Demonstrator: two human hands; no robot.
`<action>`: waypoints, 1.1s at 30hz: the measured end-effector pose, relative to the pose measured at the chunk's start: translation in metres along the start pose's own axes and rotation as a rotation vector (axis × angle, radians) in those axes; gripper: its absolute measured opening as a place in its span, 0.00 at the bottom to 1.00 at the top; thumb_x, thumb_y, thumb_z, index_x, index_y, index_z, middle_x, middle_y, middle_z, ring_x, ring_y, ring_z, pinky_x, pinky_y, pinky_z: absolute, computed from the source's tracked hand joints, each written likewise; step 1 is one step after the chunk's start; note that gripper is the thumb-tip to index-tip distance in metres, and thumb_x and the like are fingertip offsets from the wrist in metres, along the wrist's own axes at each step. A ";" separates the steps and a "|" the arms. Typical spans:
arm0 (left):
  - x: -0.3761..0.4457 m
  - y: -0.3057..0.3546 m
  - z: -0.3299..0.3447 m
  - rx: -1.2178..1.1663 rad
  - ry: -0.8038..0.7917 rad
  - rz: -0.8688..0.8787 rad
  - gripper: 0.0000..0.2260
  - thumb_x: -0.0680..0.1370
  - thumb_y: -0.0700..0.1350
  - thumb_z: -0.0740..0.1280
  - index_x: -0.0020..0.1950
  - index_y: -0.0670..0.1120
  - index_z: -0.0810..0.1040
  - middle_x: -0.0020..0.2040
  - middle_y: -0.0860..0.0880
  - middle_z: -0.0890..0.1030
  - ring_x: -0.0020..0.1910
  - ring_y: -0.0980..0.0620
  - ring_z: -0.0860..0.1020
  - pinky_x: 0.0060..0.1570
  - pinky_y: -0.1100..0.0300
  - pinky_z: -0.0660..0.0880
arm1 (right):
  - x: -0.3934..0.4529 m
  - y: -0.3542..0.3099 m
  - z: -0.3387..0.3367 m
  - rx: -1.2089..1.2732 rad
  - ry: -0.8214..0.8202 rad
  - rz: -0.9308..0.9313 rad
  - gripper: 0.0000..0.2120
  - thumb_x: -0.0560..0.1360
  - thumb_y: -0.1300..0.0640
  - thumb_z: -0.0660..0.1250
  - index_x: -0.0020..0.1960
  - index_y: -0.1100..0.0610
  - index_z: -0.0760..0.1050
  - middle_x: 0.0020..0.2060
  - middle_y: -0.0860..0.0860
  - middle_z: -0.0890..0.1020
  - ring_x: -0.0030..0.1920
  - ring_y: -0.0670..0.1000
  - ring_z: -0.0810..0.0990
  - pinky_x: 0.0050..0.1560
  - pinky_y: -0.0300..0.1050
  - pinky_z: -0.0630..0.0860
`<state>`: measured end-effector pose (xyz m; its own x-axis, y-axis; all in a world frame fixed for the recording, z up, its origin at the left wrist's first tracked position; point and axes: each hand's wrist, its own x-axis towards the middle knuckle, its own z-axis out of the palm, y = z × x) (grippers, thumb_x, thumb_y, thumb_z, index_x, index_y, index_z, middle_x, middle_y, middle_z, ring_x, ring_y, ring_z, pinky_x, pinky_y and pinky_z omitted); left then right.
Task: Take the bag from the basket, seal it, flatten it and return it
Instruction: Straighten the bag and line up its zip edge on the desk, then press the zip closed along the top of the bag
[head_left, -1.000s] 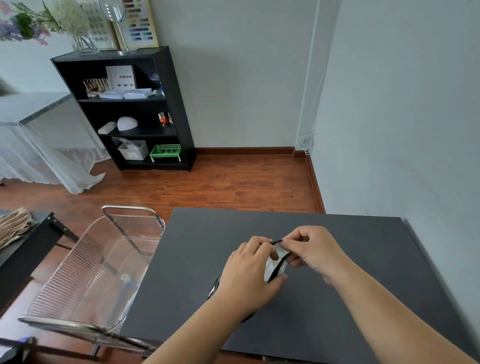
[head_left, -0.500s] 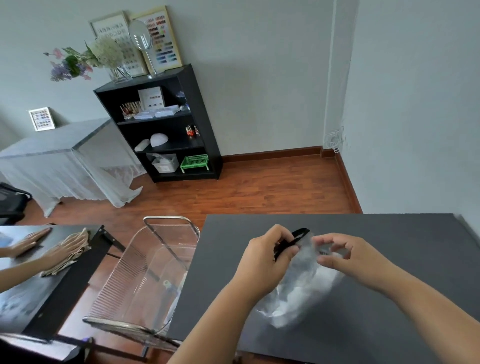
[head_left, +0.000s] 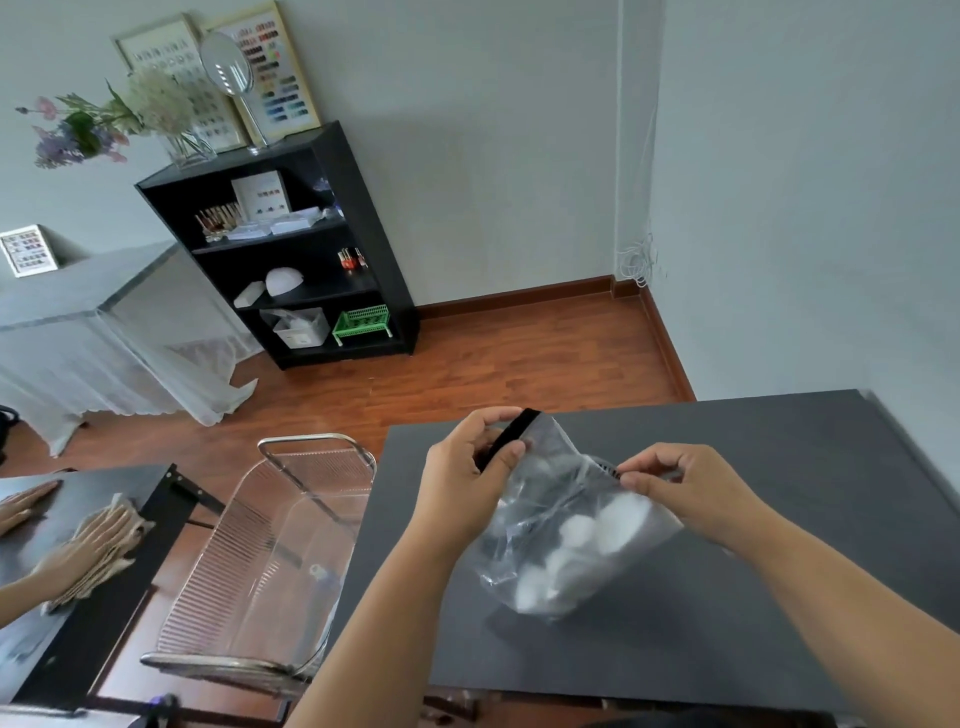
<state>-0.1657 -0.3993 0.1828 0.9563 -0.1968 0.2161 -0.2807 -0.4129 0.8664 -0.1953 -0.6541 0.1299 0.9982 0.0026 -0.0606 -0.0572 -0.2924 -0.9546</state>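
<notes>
A clear plastic bag (head_left: 566, 535) with a black zip strip along its top hangs just above the dark table (head_left: 727, 649), holding several white cotton balls. My left hand (head_left: 462, 478) pinches the left end of the black strip. My right hand (head_left: 680, 483) pinches the strip's right end, and the strip is stretched between the two hands. Whether the strip is closed along its length I cannot tell. The clear ribbed basket (head_left: 270, 561) stands to the left of the table, about a hand's width from my left forearm.
Another person's hands (head_left: 88, 545) press a beige cloth on a second dark table at the left. A black shelf unit (head_left: 291, 249) stands against the far wall. A draped table (head_left: 78, 332) is at the far left, with wooden floor between.
The bag went from bunched under both hands to lifted and spread out. My hands have moved apart along the black strip. The camera view has shifted so the table sits further right.
</notes>
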 end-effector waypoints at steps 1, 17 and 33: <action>0.001 0.000 -0.002 -0.007 0.009 0.008 0.14 0.77 0.45 0.70 0.57 0.62 0.77 0.45 0.59 0.85 0.47 0.60 0.83 0.43 0.65 0.78 | 0.000 0.003 0.000 0.023 0.008 0.008 0.07 0.71 0.59 0.76 0.40 0.47 0.85 0.38 0.46 0.86 0.38 0.39 0.80 0.41 0.28 0.73; 0.006 0.006 0.022 0.131 -0.202 0.047 0.15 0.76 0.45 0.71 0.57 0.63 0.74 0.40 0.60 0.83 0.38 0.58 0.80 0.36 0.66 0.75 | 0.016 -0.035 0.013 -0.054 -0.086 -0.157 0.10 0.71 0.44 0.73 0.52 0.41 0.82 0.45 0.40 0.85 0.46 0.43 0.81 0.48 0.36 0.74; 0.003 -0.049 -0.009 0.393 -0.357 -0.186 0.18 0.69 0.66 0.71 0.53 0.59 0.78 0.49 0.61 0.80 0.51 0.62 0.77 0.51 0.61 0.73 | 0.027 -0.007 0.002 0.107 0.156 -0.053 0.05 0.74 0.55 0.72 0.40 0.46 0.83 0.32 0.47 0.79 0.34 0.44 0.73 0.40 0.35 0.73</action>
<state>-0.1480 -0.3716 0.1455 0.9249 -0.3498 -0.1492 -0.1846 -0.7560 0.6280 -0.1683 -0.6498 0.1348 0.9904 -0.1355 0.0289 0.0022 -0.1929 -0.9812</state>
